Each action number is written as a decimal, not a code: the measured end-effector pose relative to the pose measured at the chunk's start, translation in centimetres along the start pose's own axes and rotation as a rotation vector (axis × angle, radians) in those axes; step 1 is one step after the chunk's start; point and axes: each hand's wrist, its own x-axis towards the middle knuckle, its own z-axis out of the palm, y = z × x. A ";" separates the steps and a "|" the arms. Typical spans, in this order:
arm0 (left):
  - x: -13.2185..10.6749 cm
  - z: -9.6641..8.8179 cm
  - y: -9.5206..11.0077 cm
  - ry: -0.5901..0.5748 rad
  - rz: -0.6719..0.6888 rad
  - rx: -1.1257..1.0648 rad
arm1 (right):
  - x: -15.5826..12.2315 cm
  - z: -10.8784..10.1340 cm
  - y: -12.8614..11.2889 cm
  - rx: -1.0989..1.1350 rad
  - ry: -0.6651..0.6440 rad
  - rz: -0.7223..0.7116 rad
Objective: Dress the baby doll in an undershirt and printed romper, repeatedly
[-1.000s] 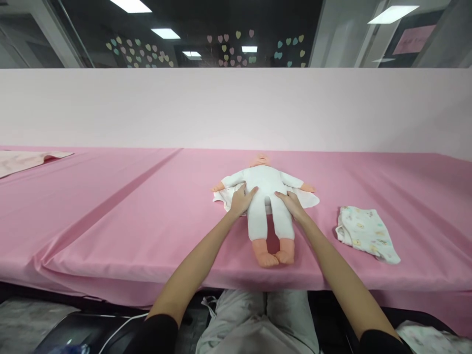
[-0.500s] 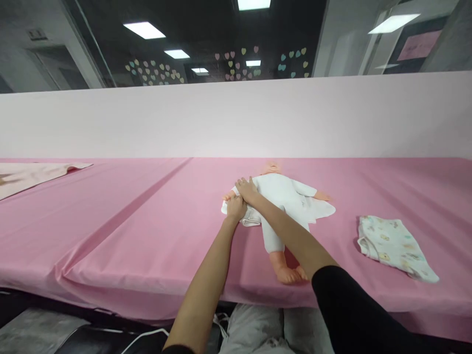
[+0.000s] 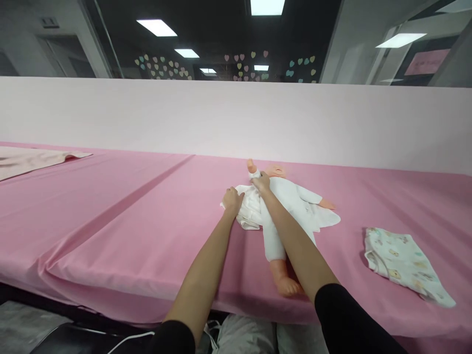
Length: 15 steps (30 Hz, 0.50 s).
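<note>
A baby doll point(image 3: 291, 201) in a white bodysuit lies on its back on the pink table point(image 3: 129, 216), head toward the wall, feet toward me. My right hand point(image 3: 261, 183) reaches across the doll and is closed round its raised arm near the wrist. My left hand point(image 3: 232, 200) is closed on the white garment point(image 3: 248, 212) spread under the doll's near side, pinching its edge.
A folded printed baby garment point(image 3: 400, 263) lies to the right of the doll. A pale pink cloth point(image 3: 29, 160) lies at the far left. A low pink wall point(image 3: 236, 118) runs behind the table. My lap shows below the table edge.
My right hand crossed over from the doll's hip to its arm and lifted that arm up. My left hand moved from the doll's side to grip the white garment.
</note>
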 end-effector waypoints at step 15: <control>4.7 -5.8 1.6 -0.127 0.007 0.019 | -0.3 0.4 0.1 0.266 -0.024 -0.074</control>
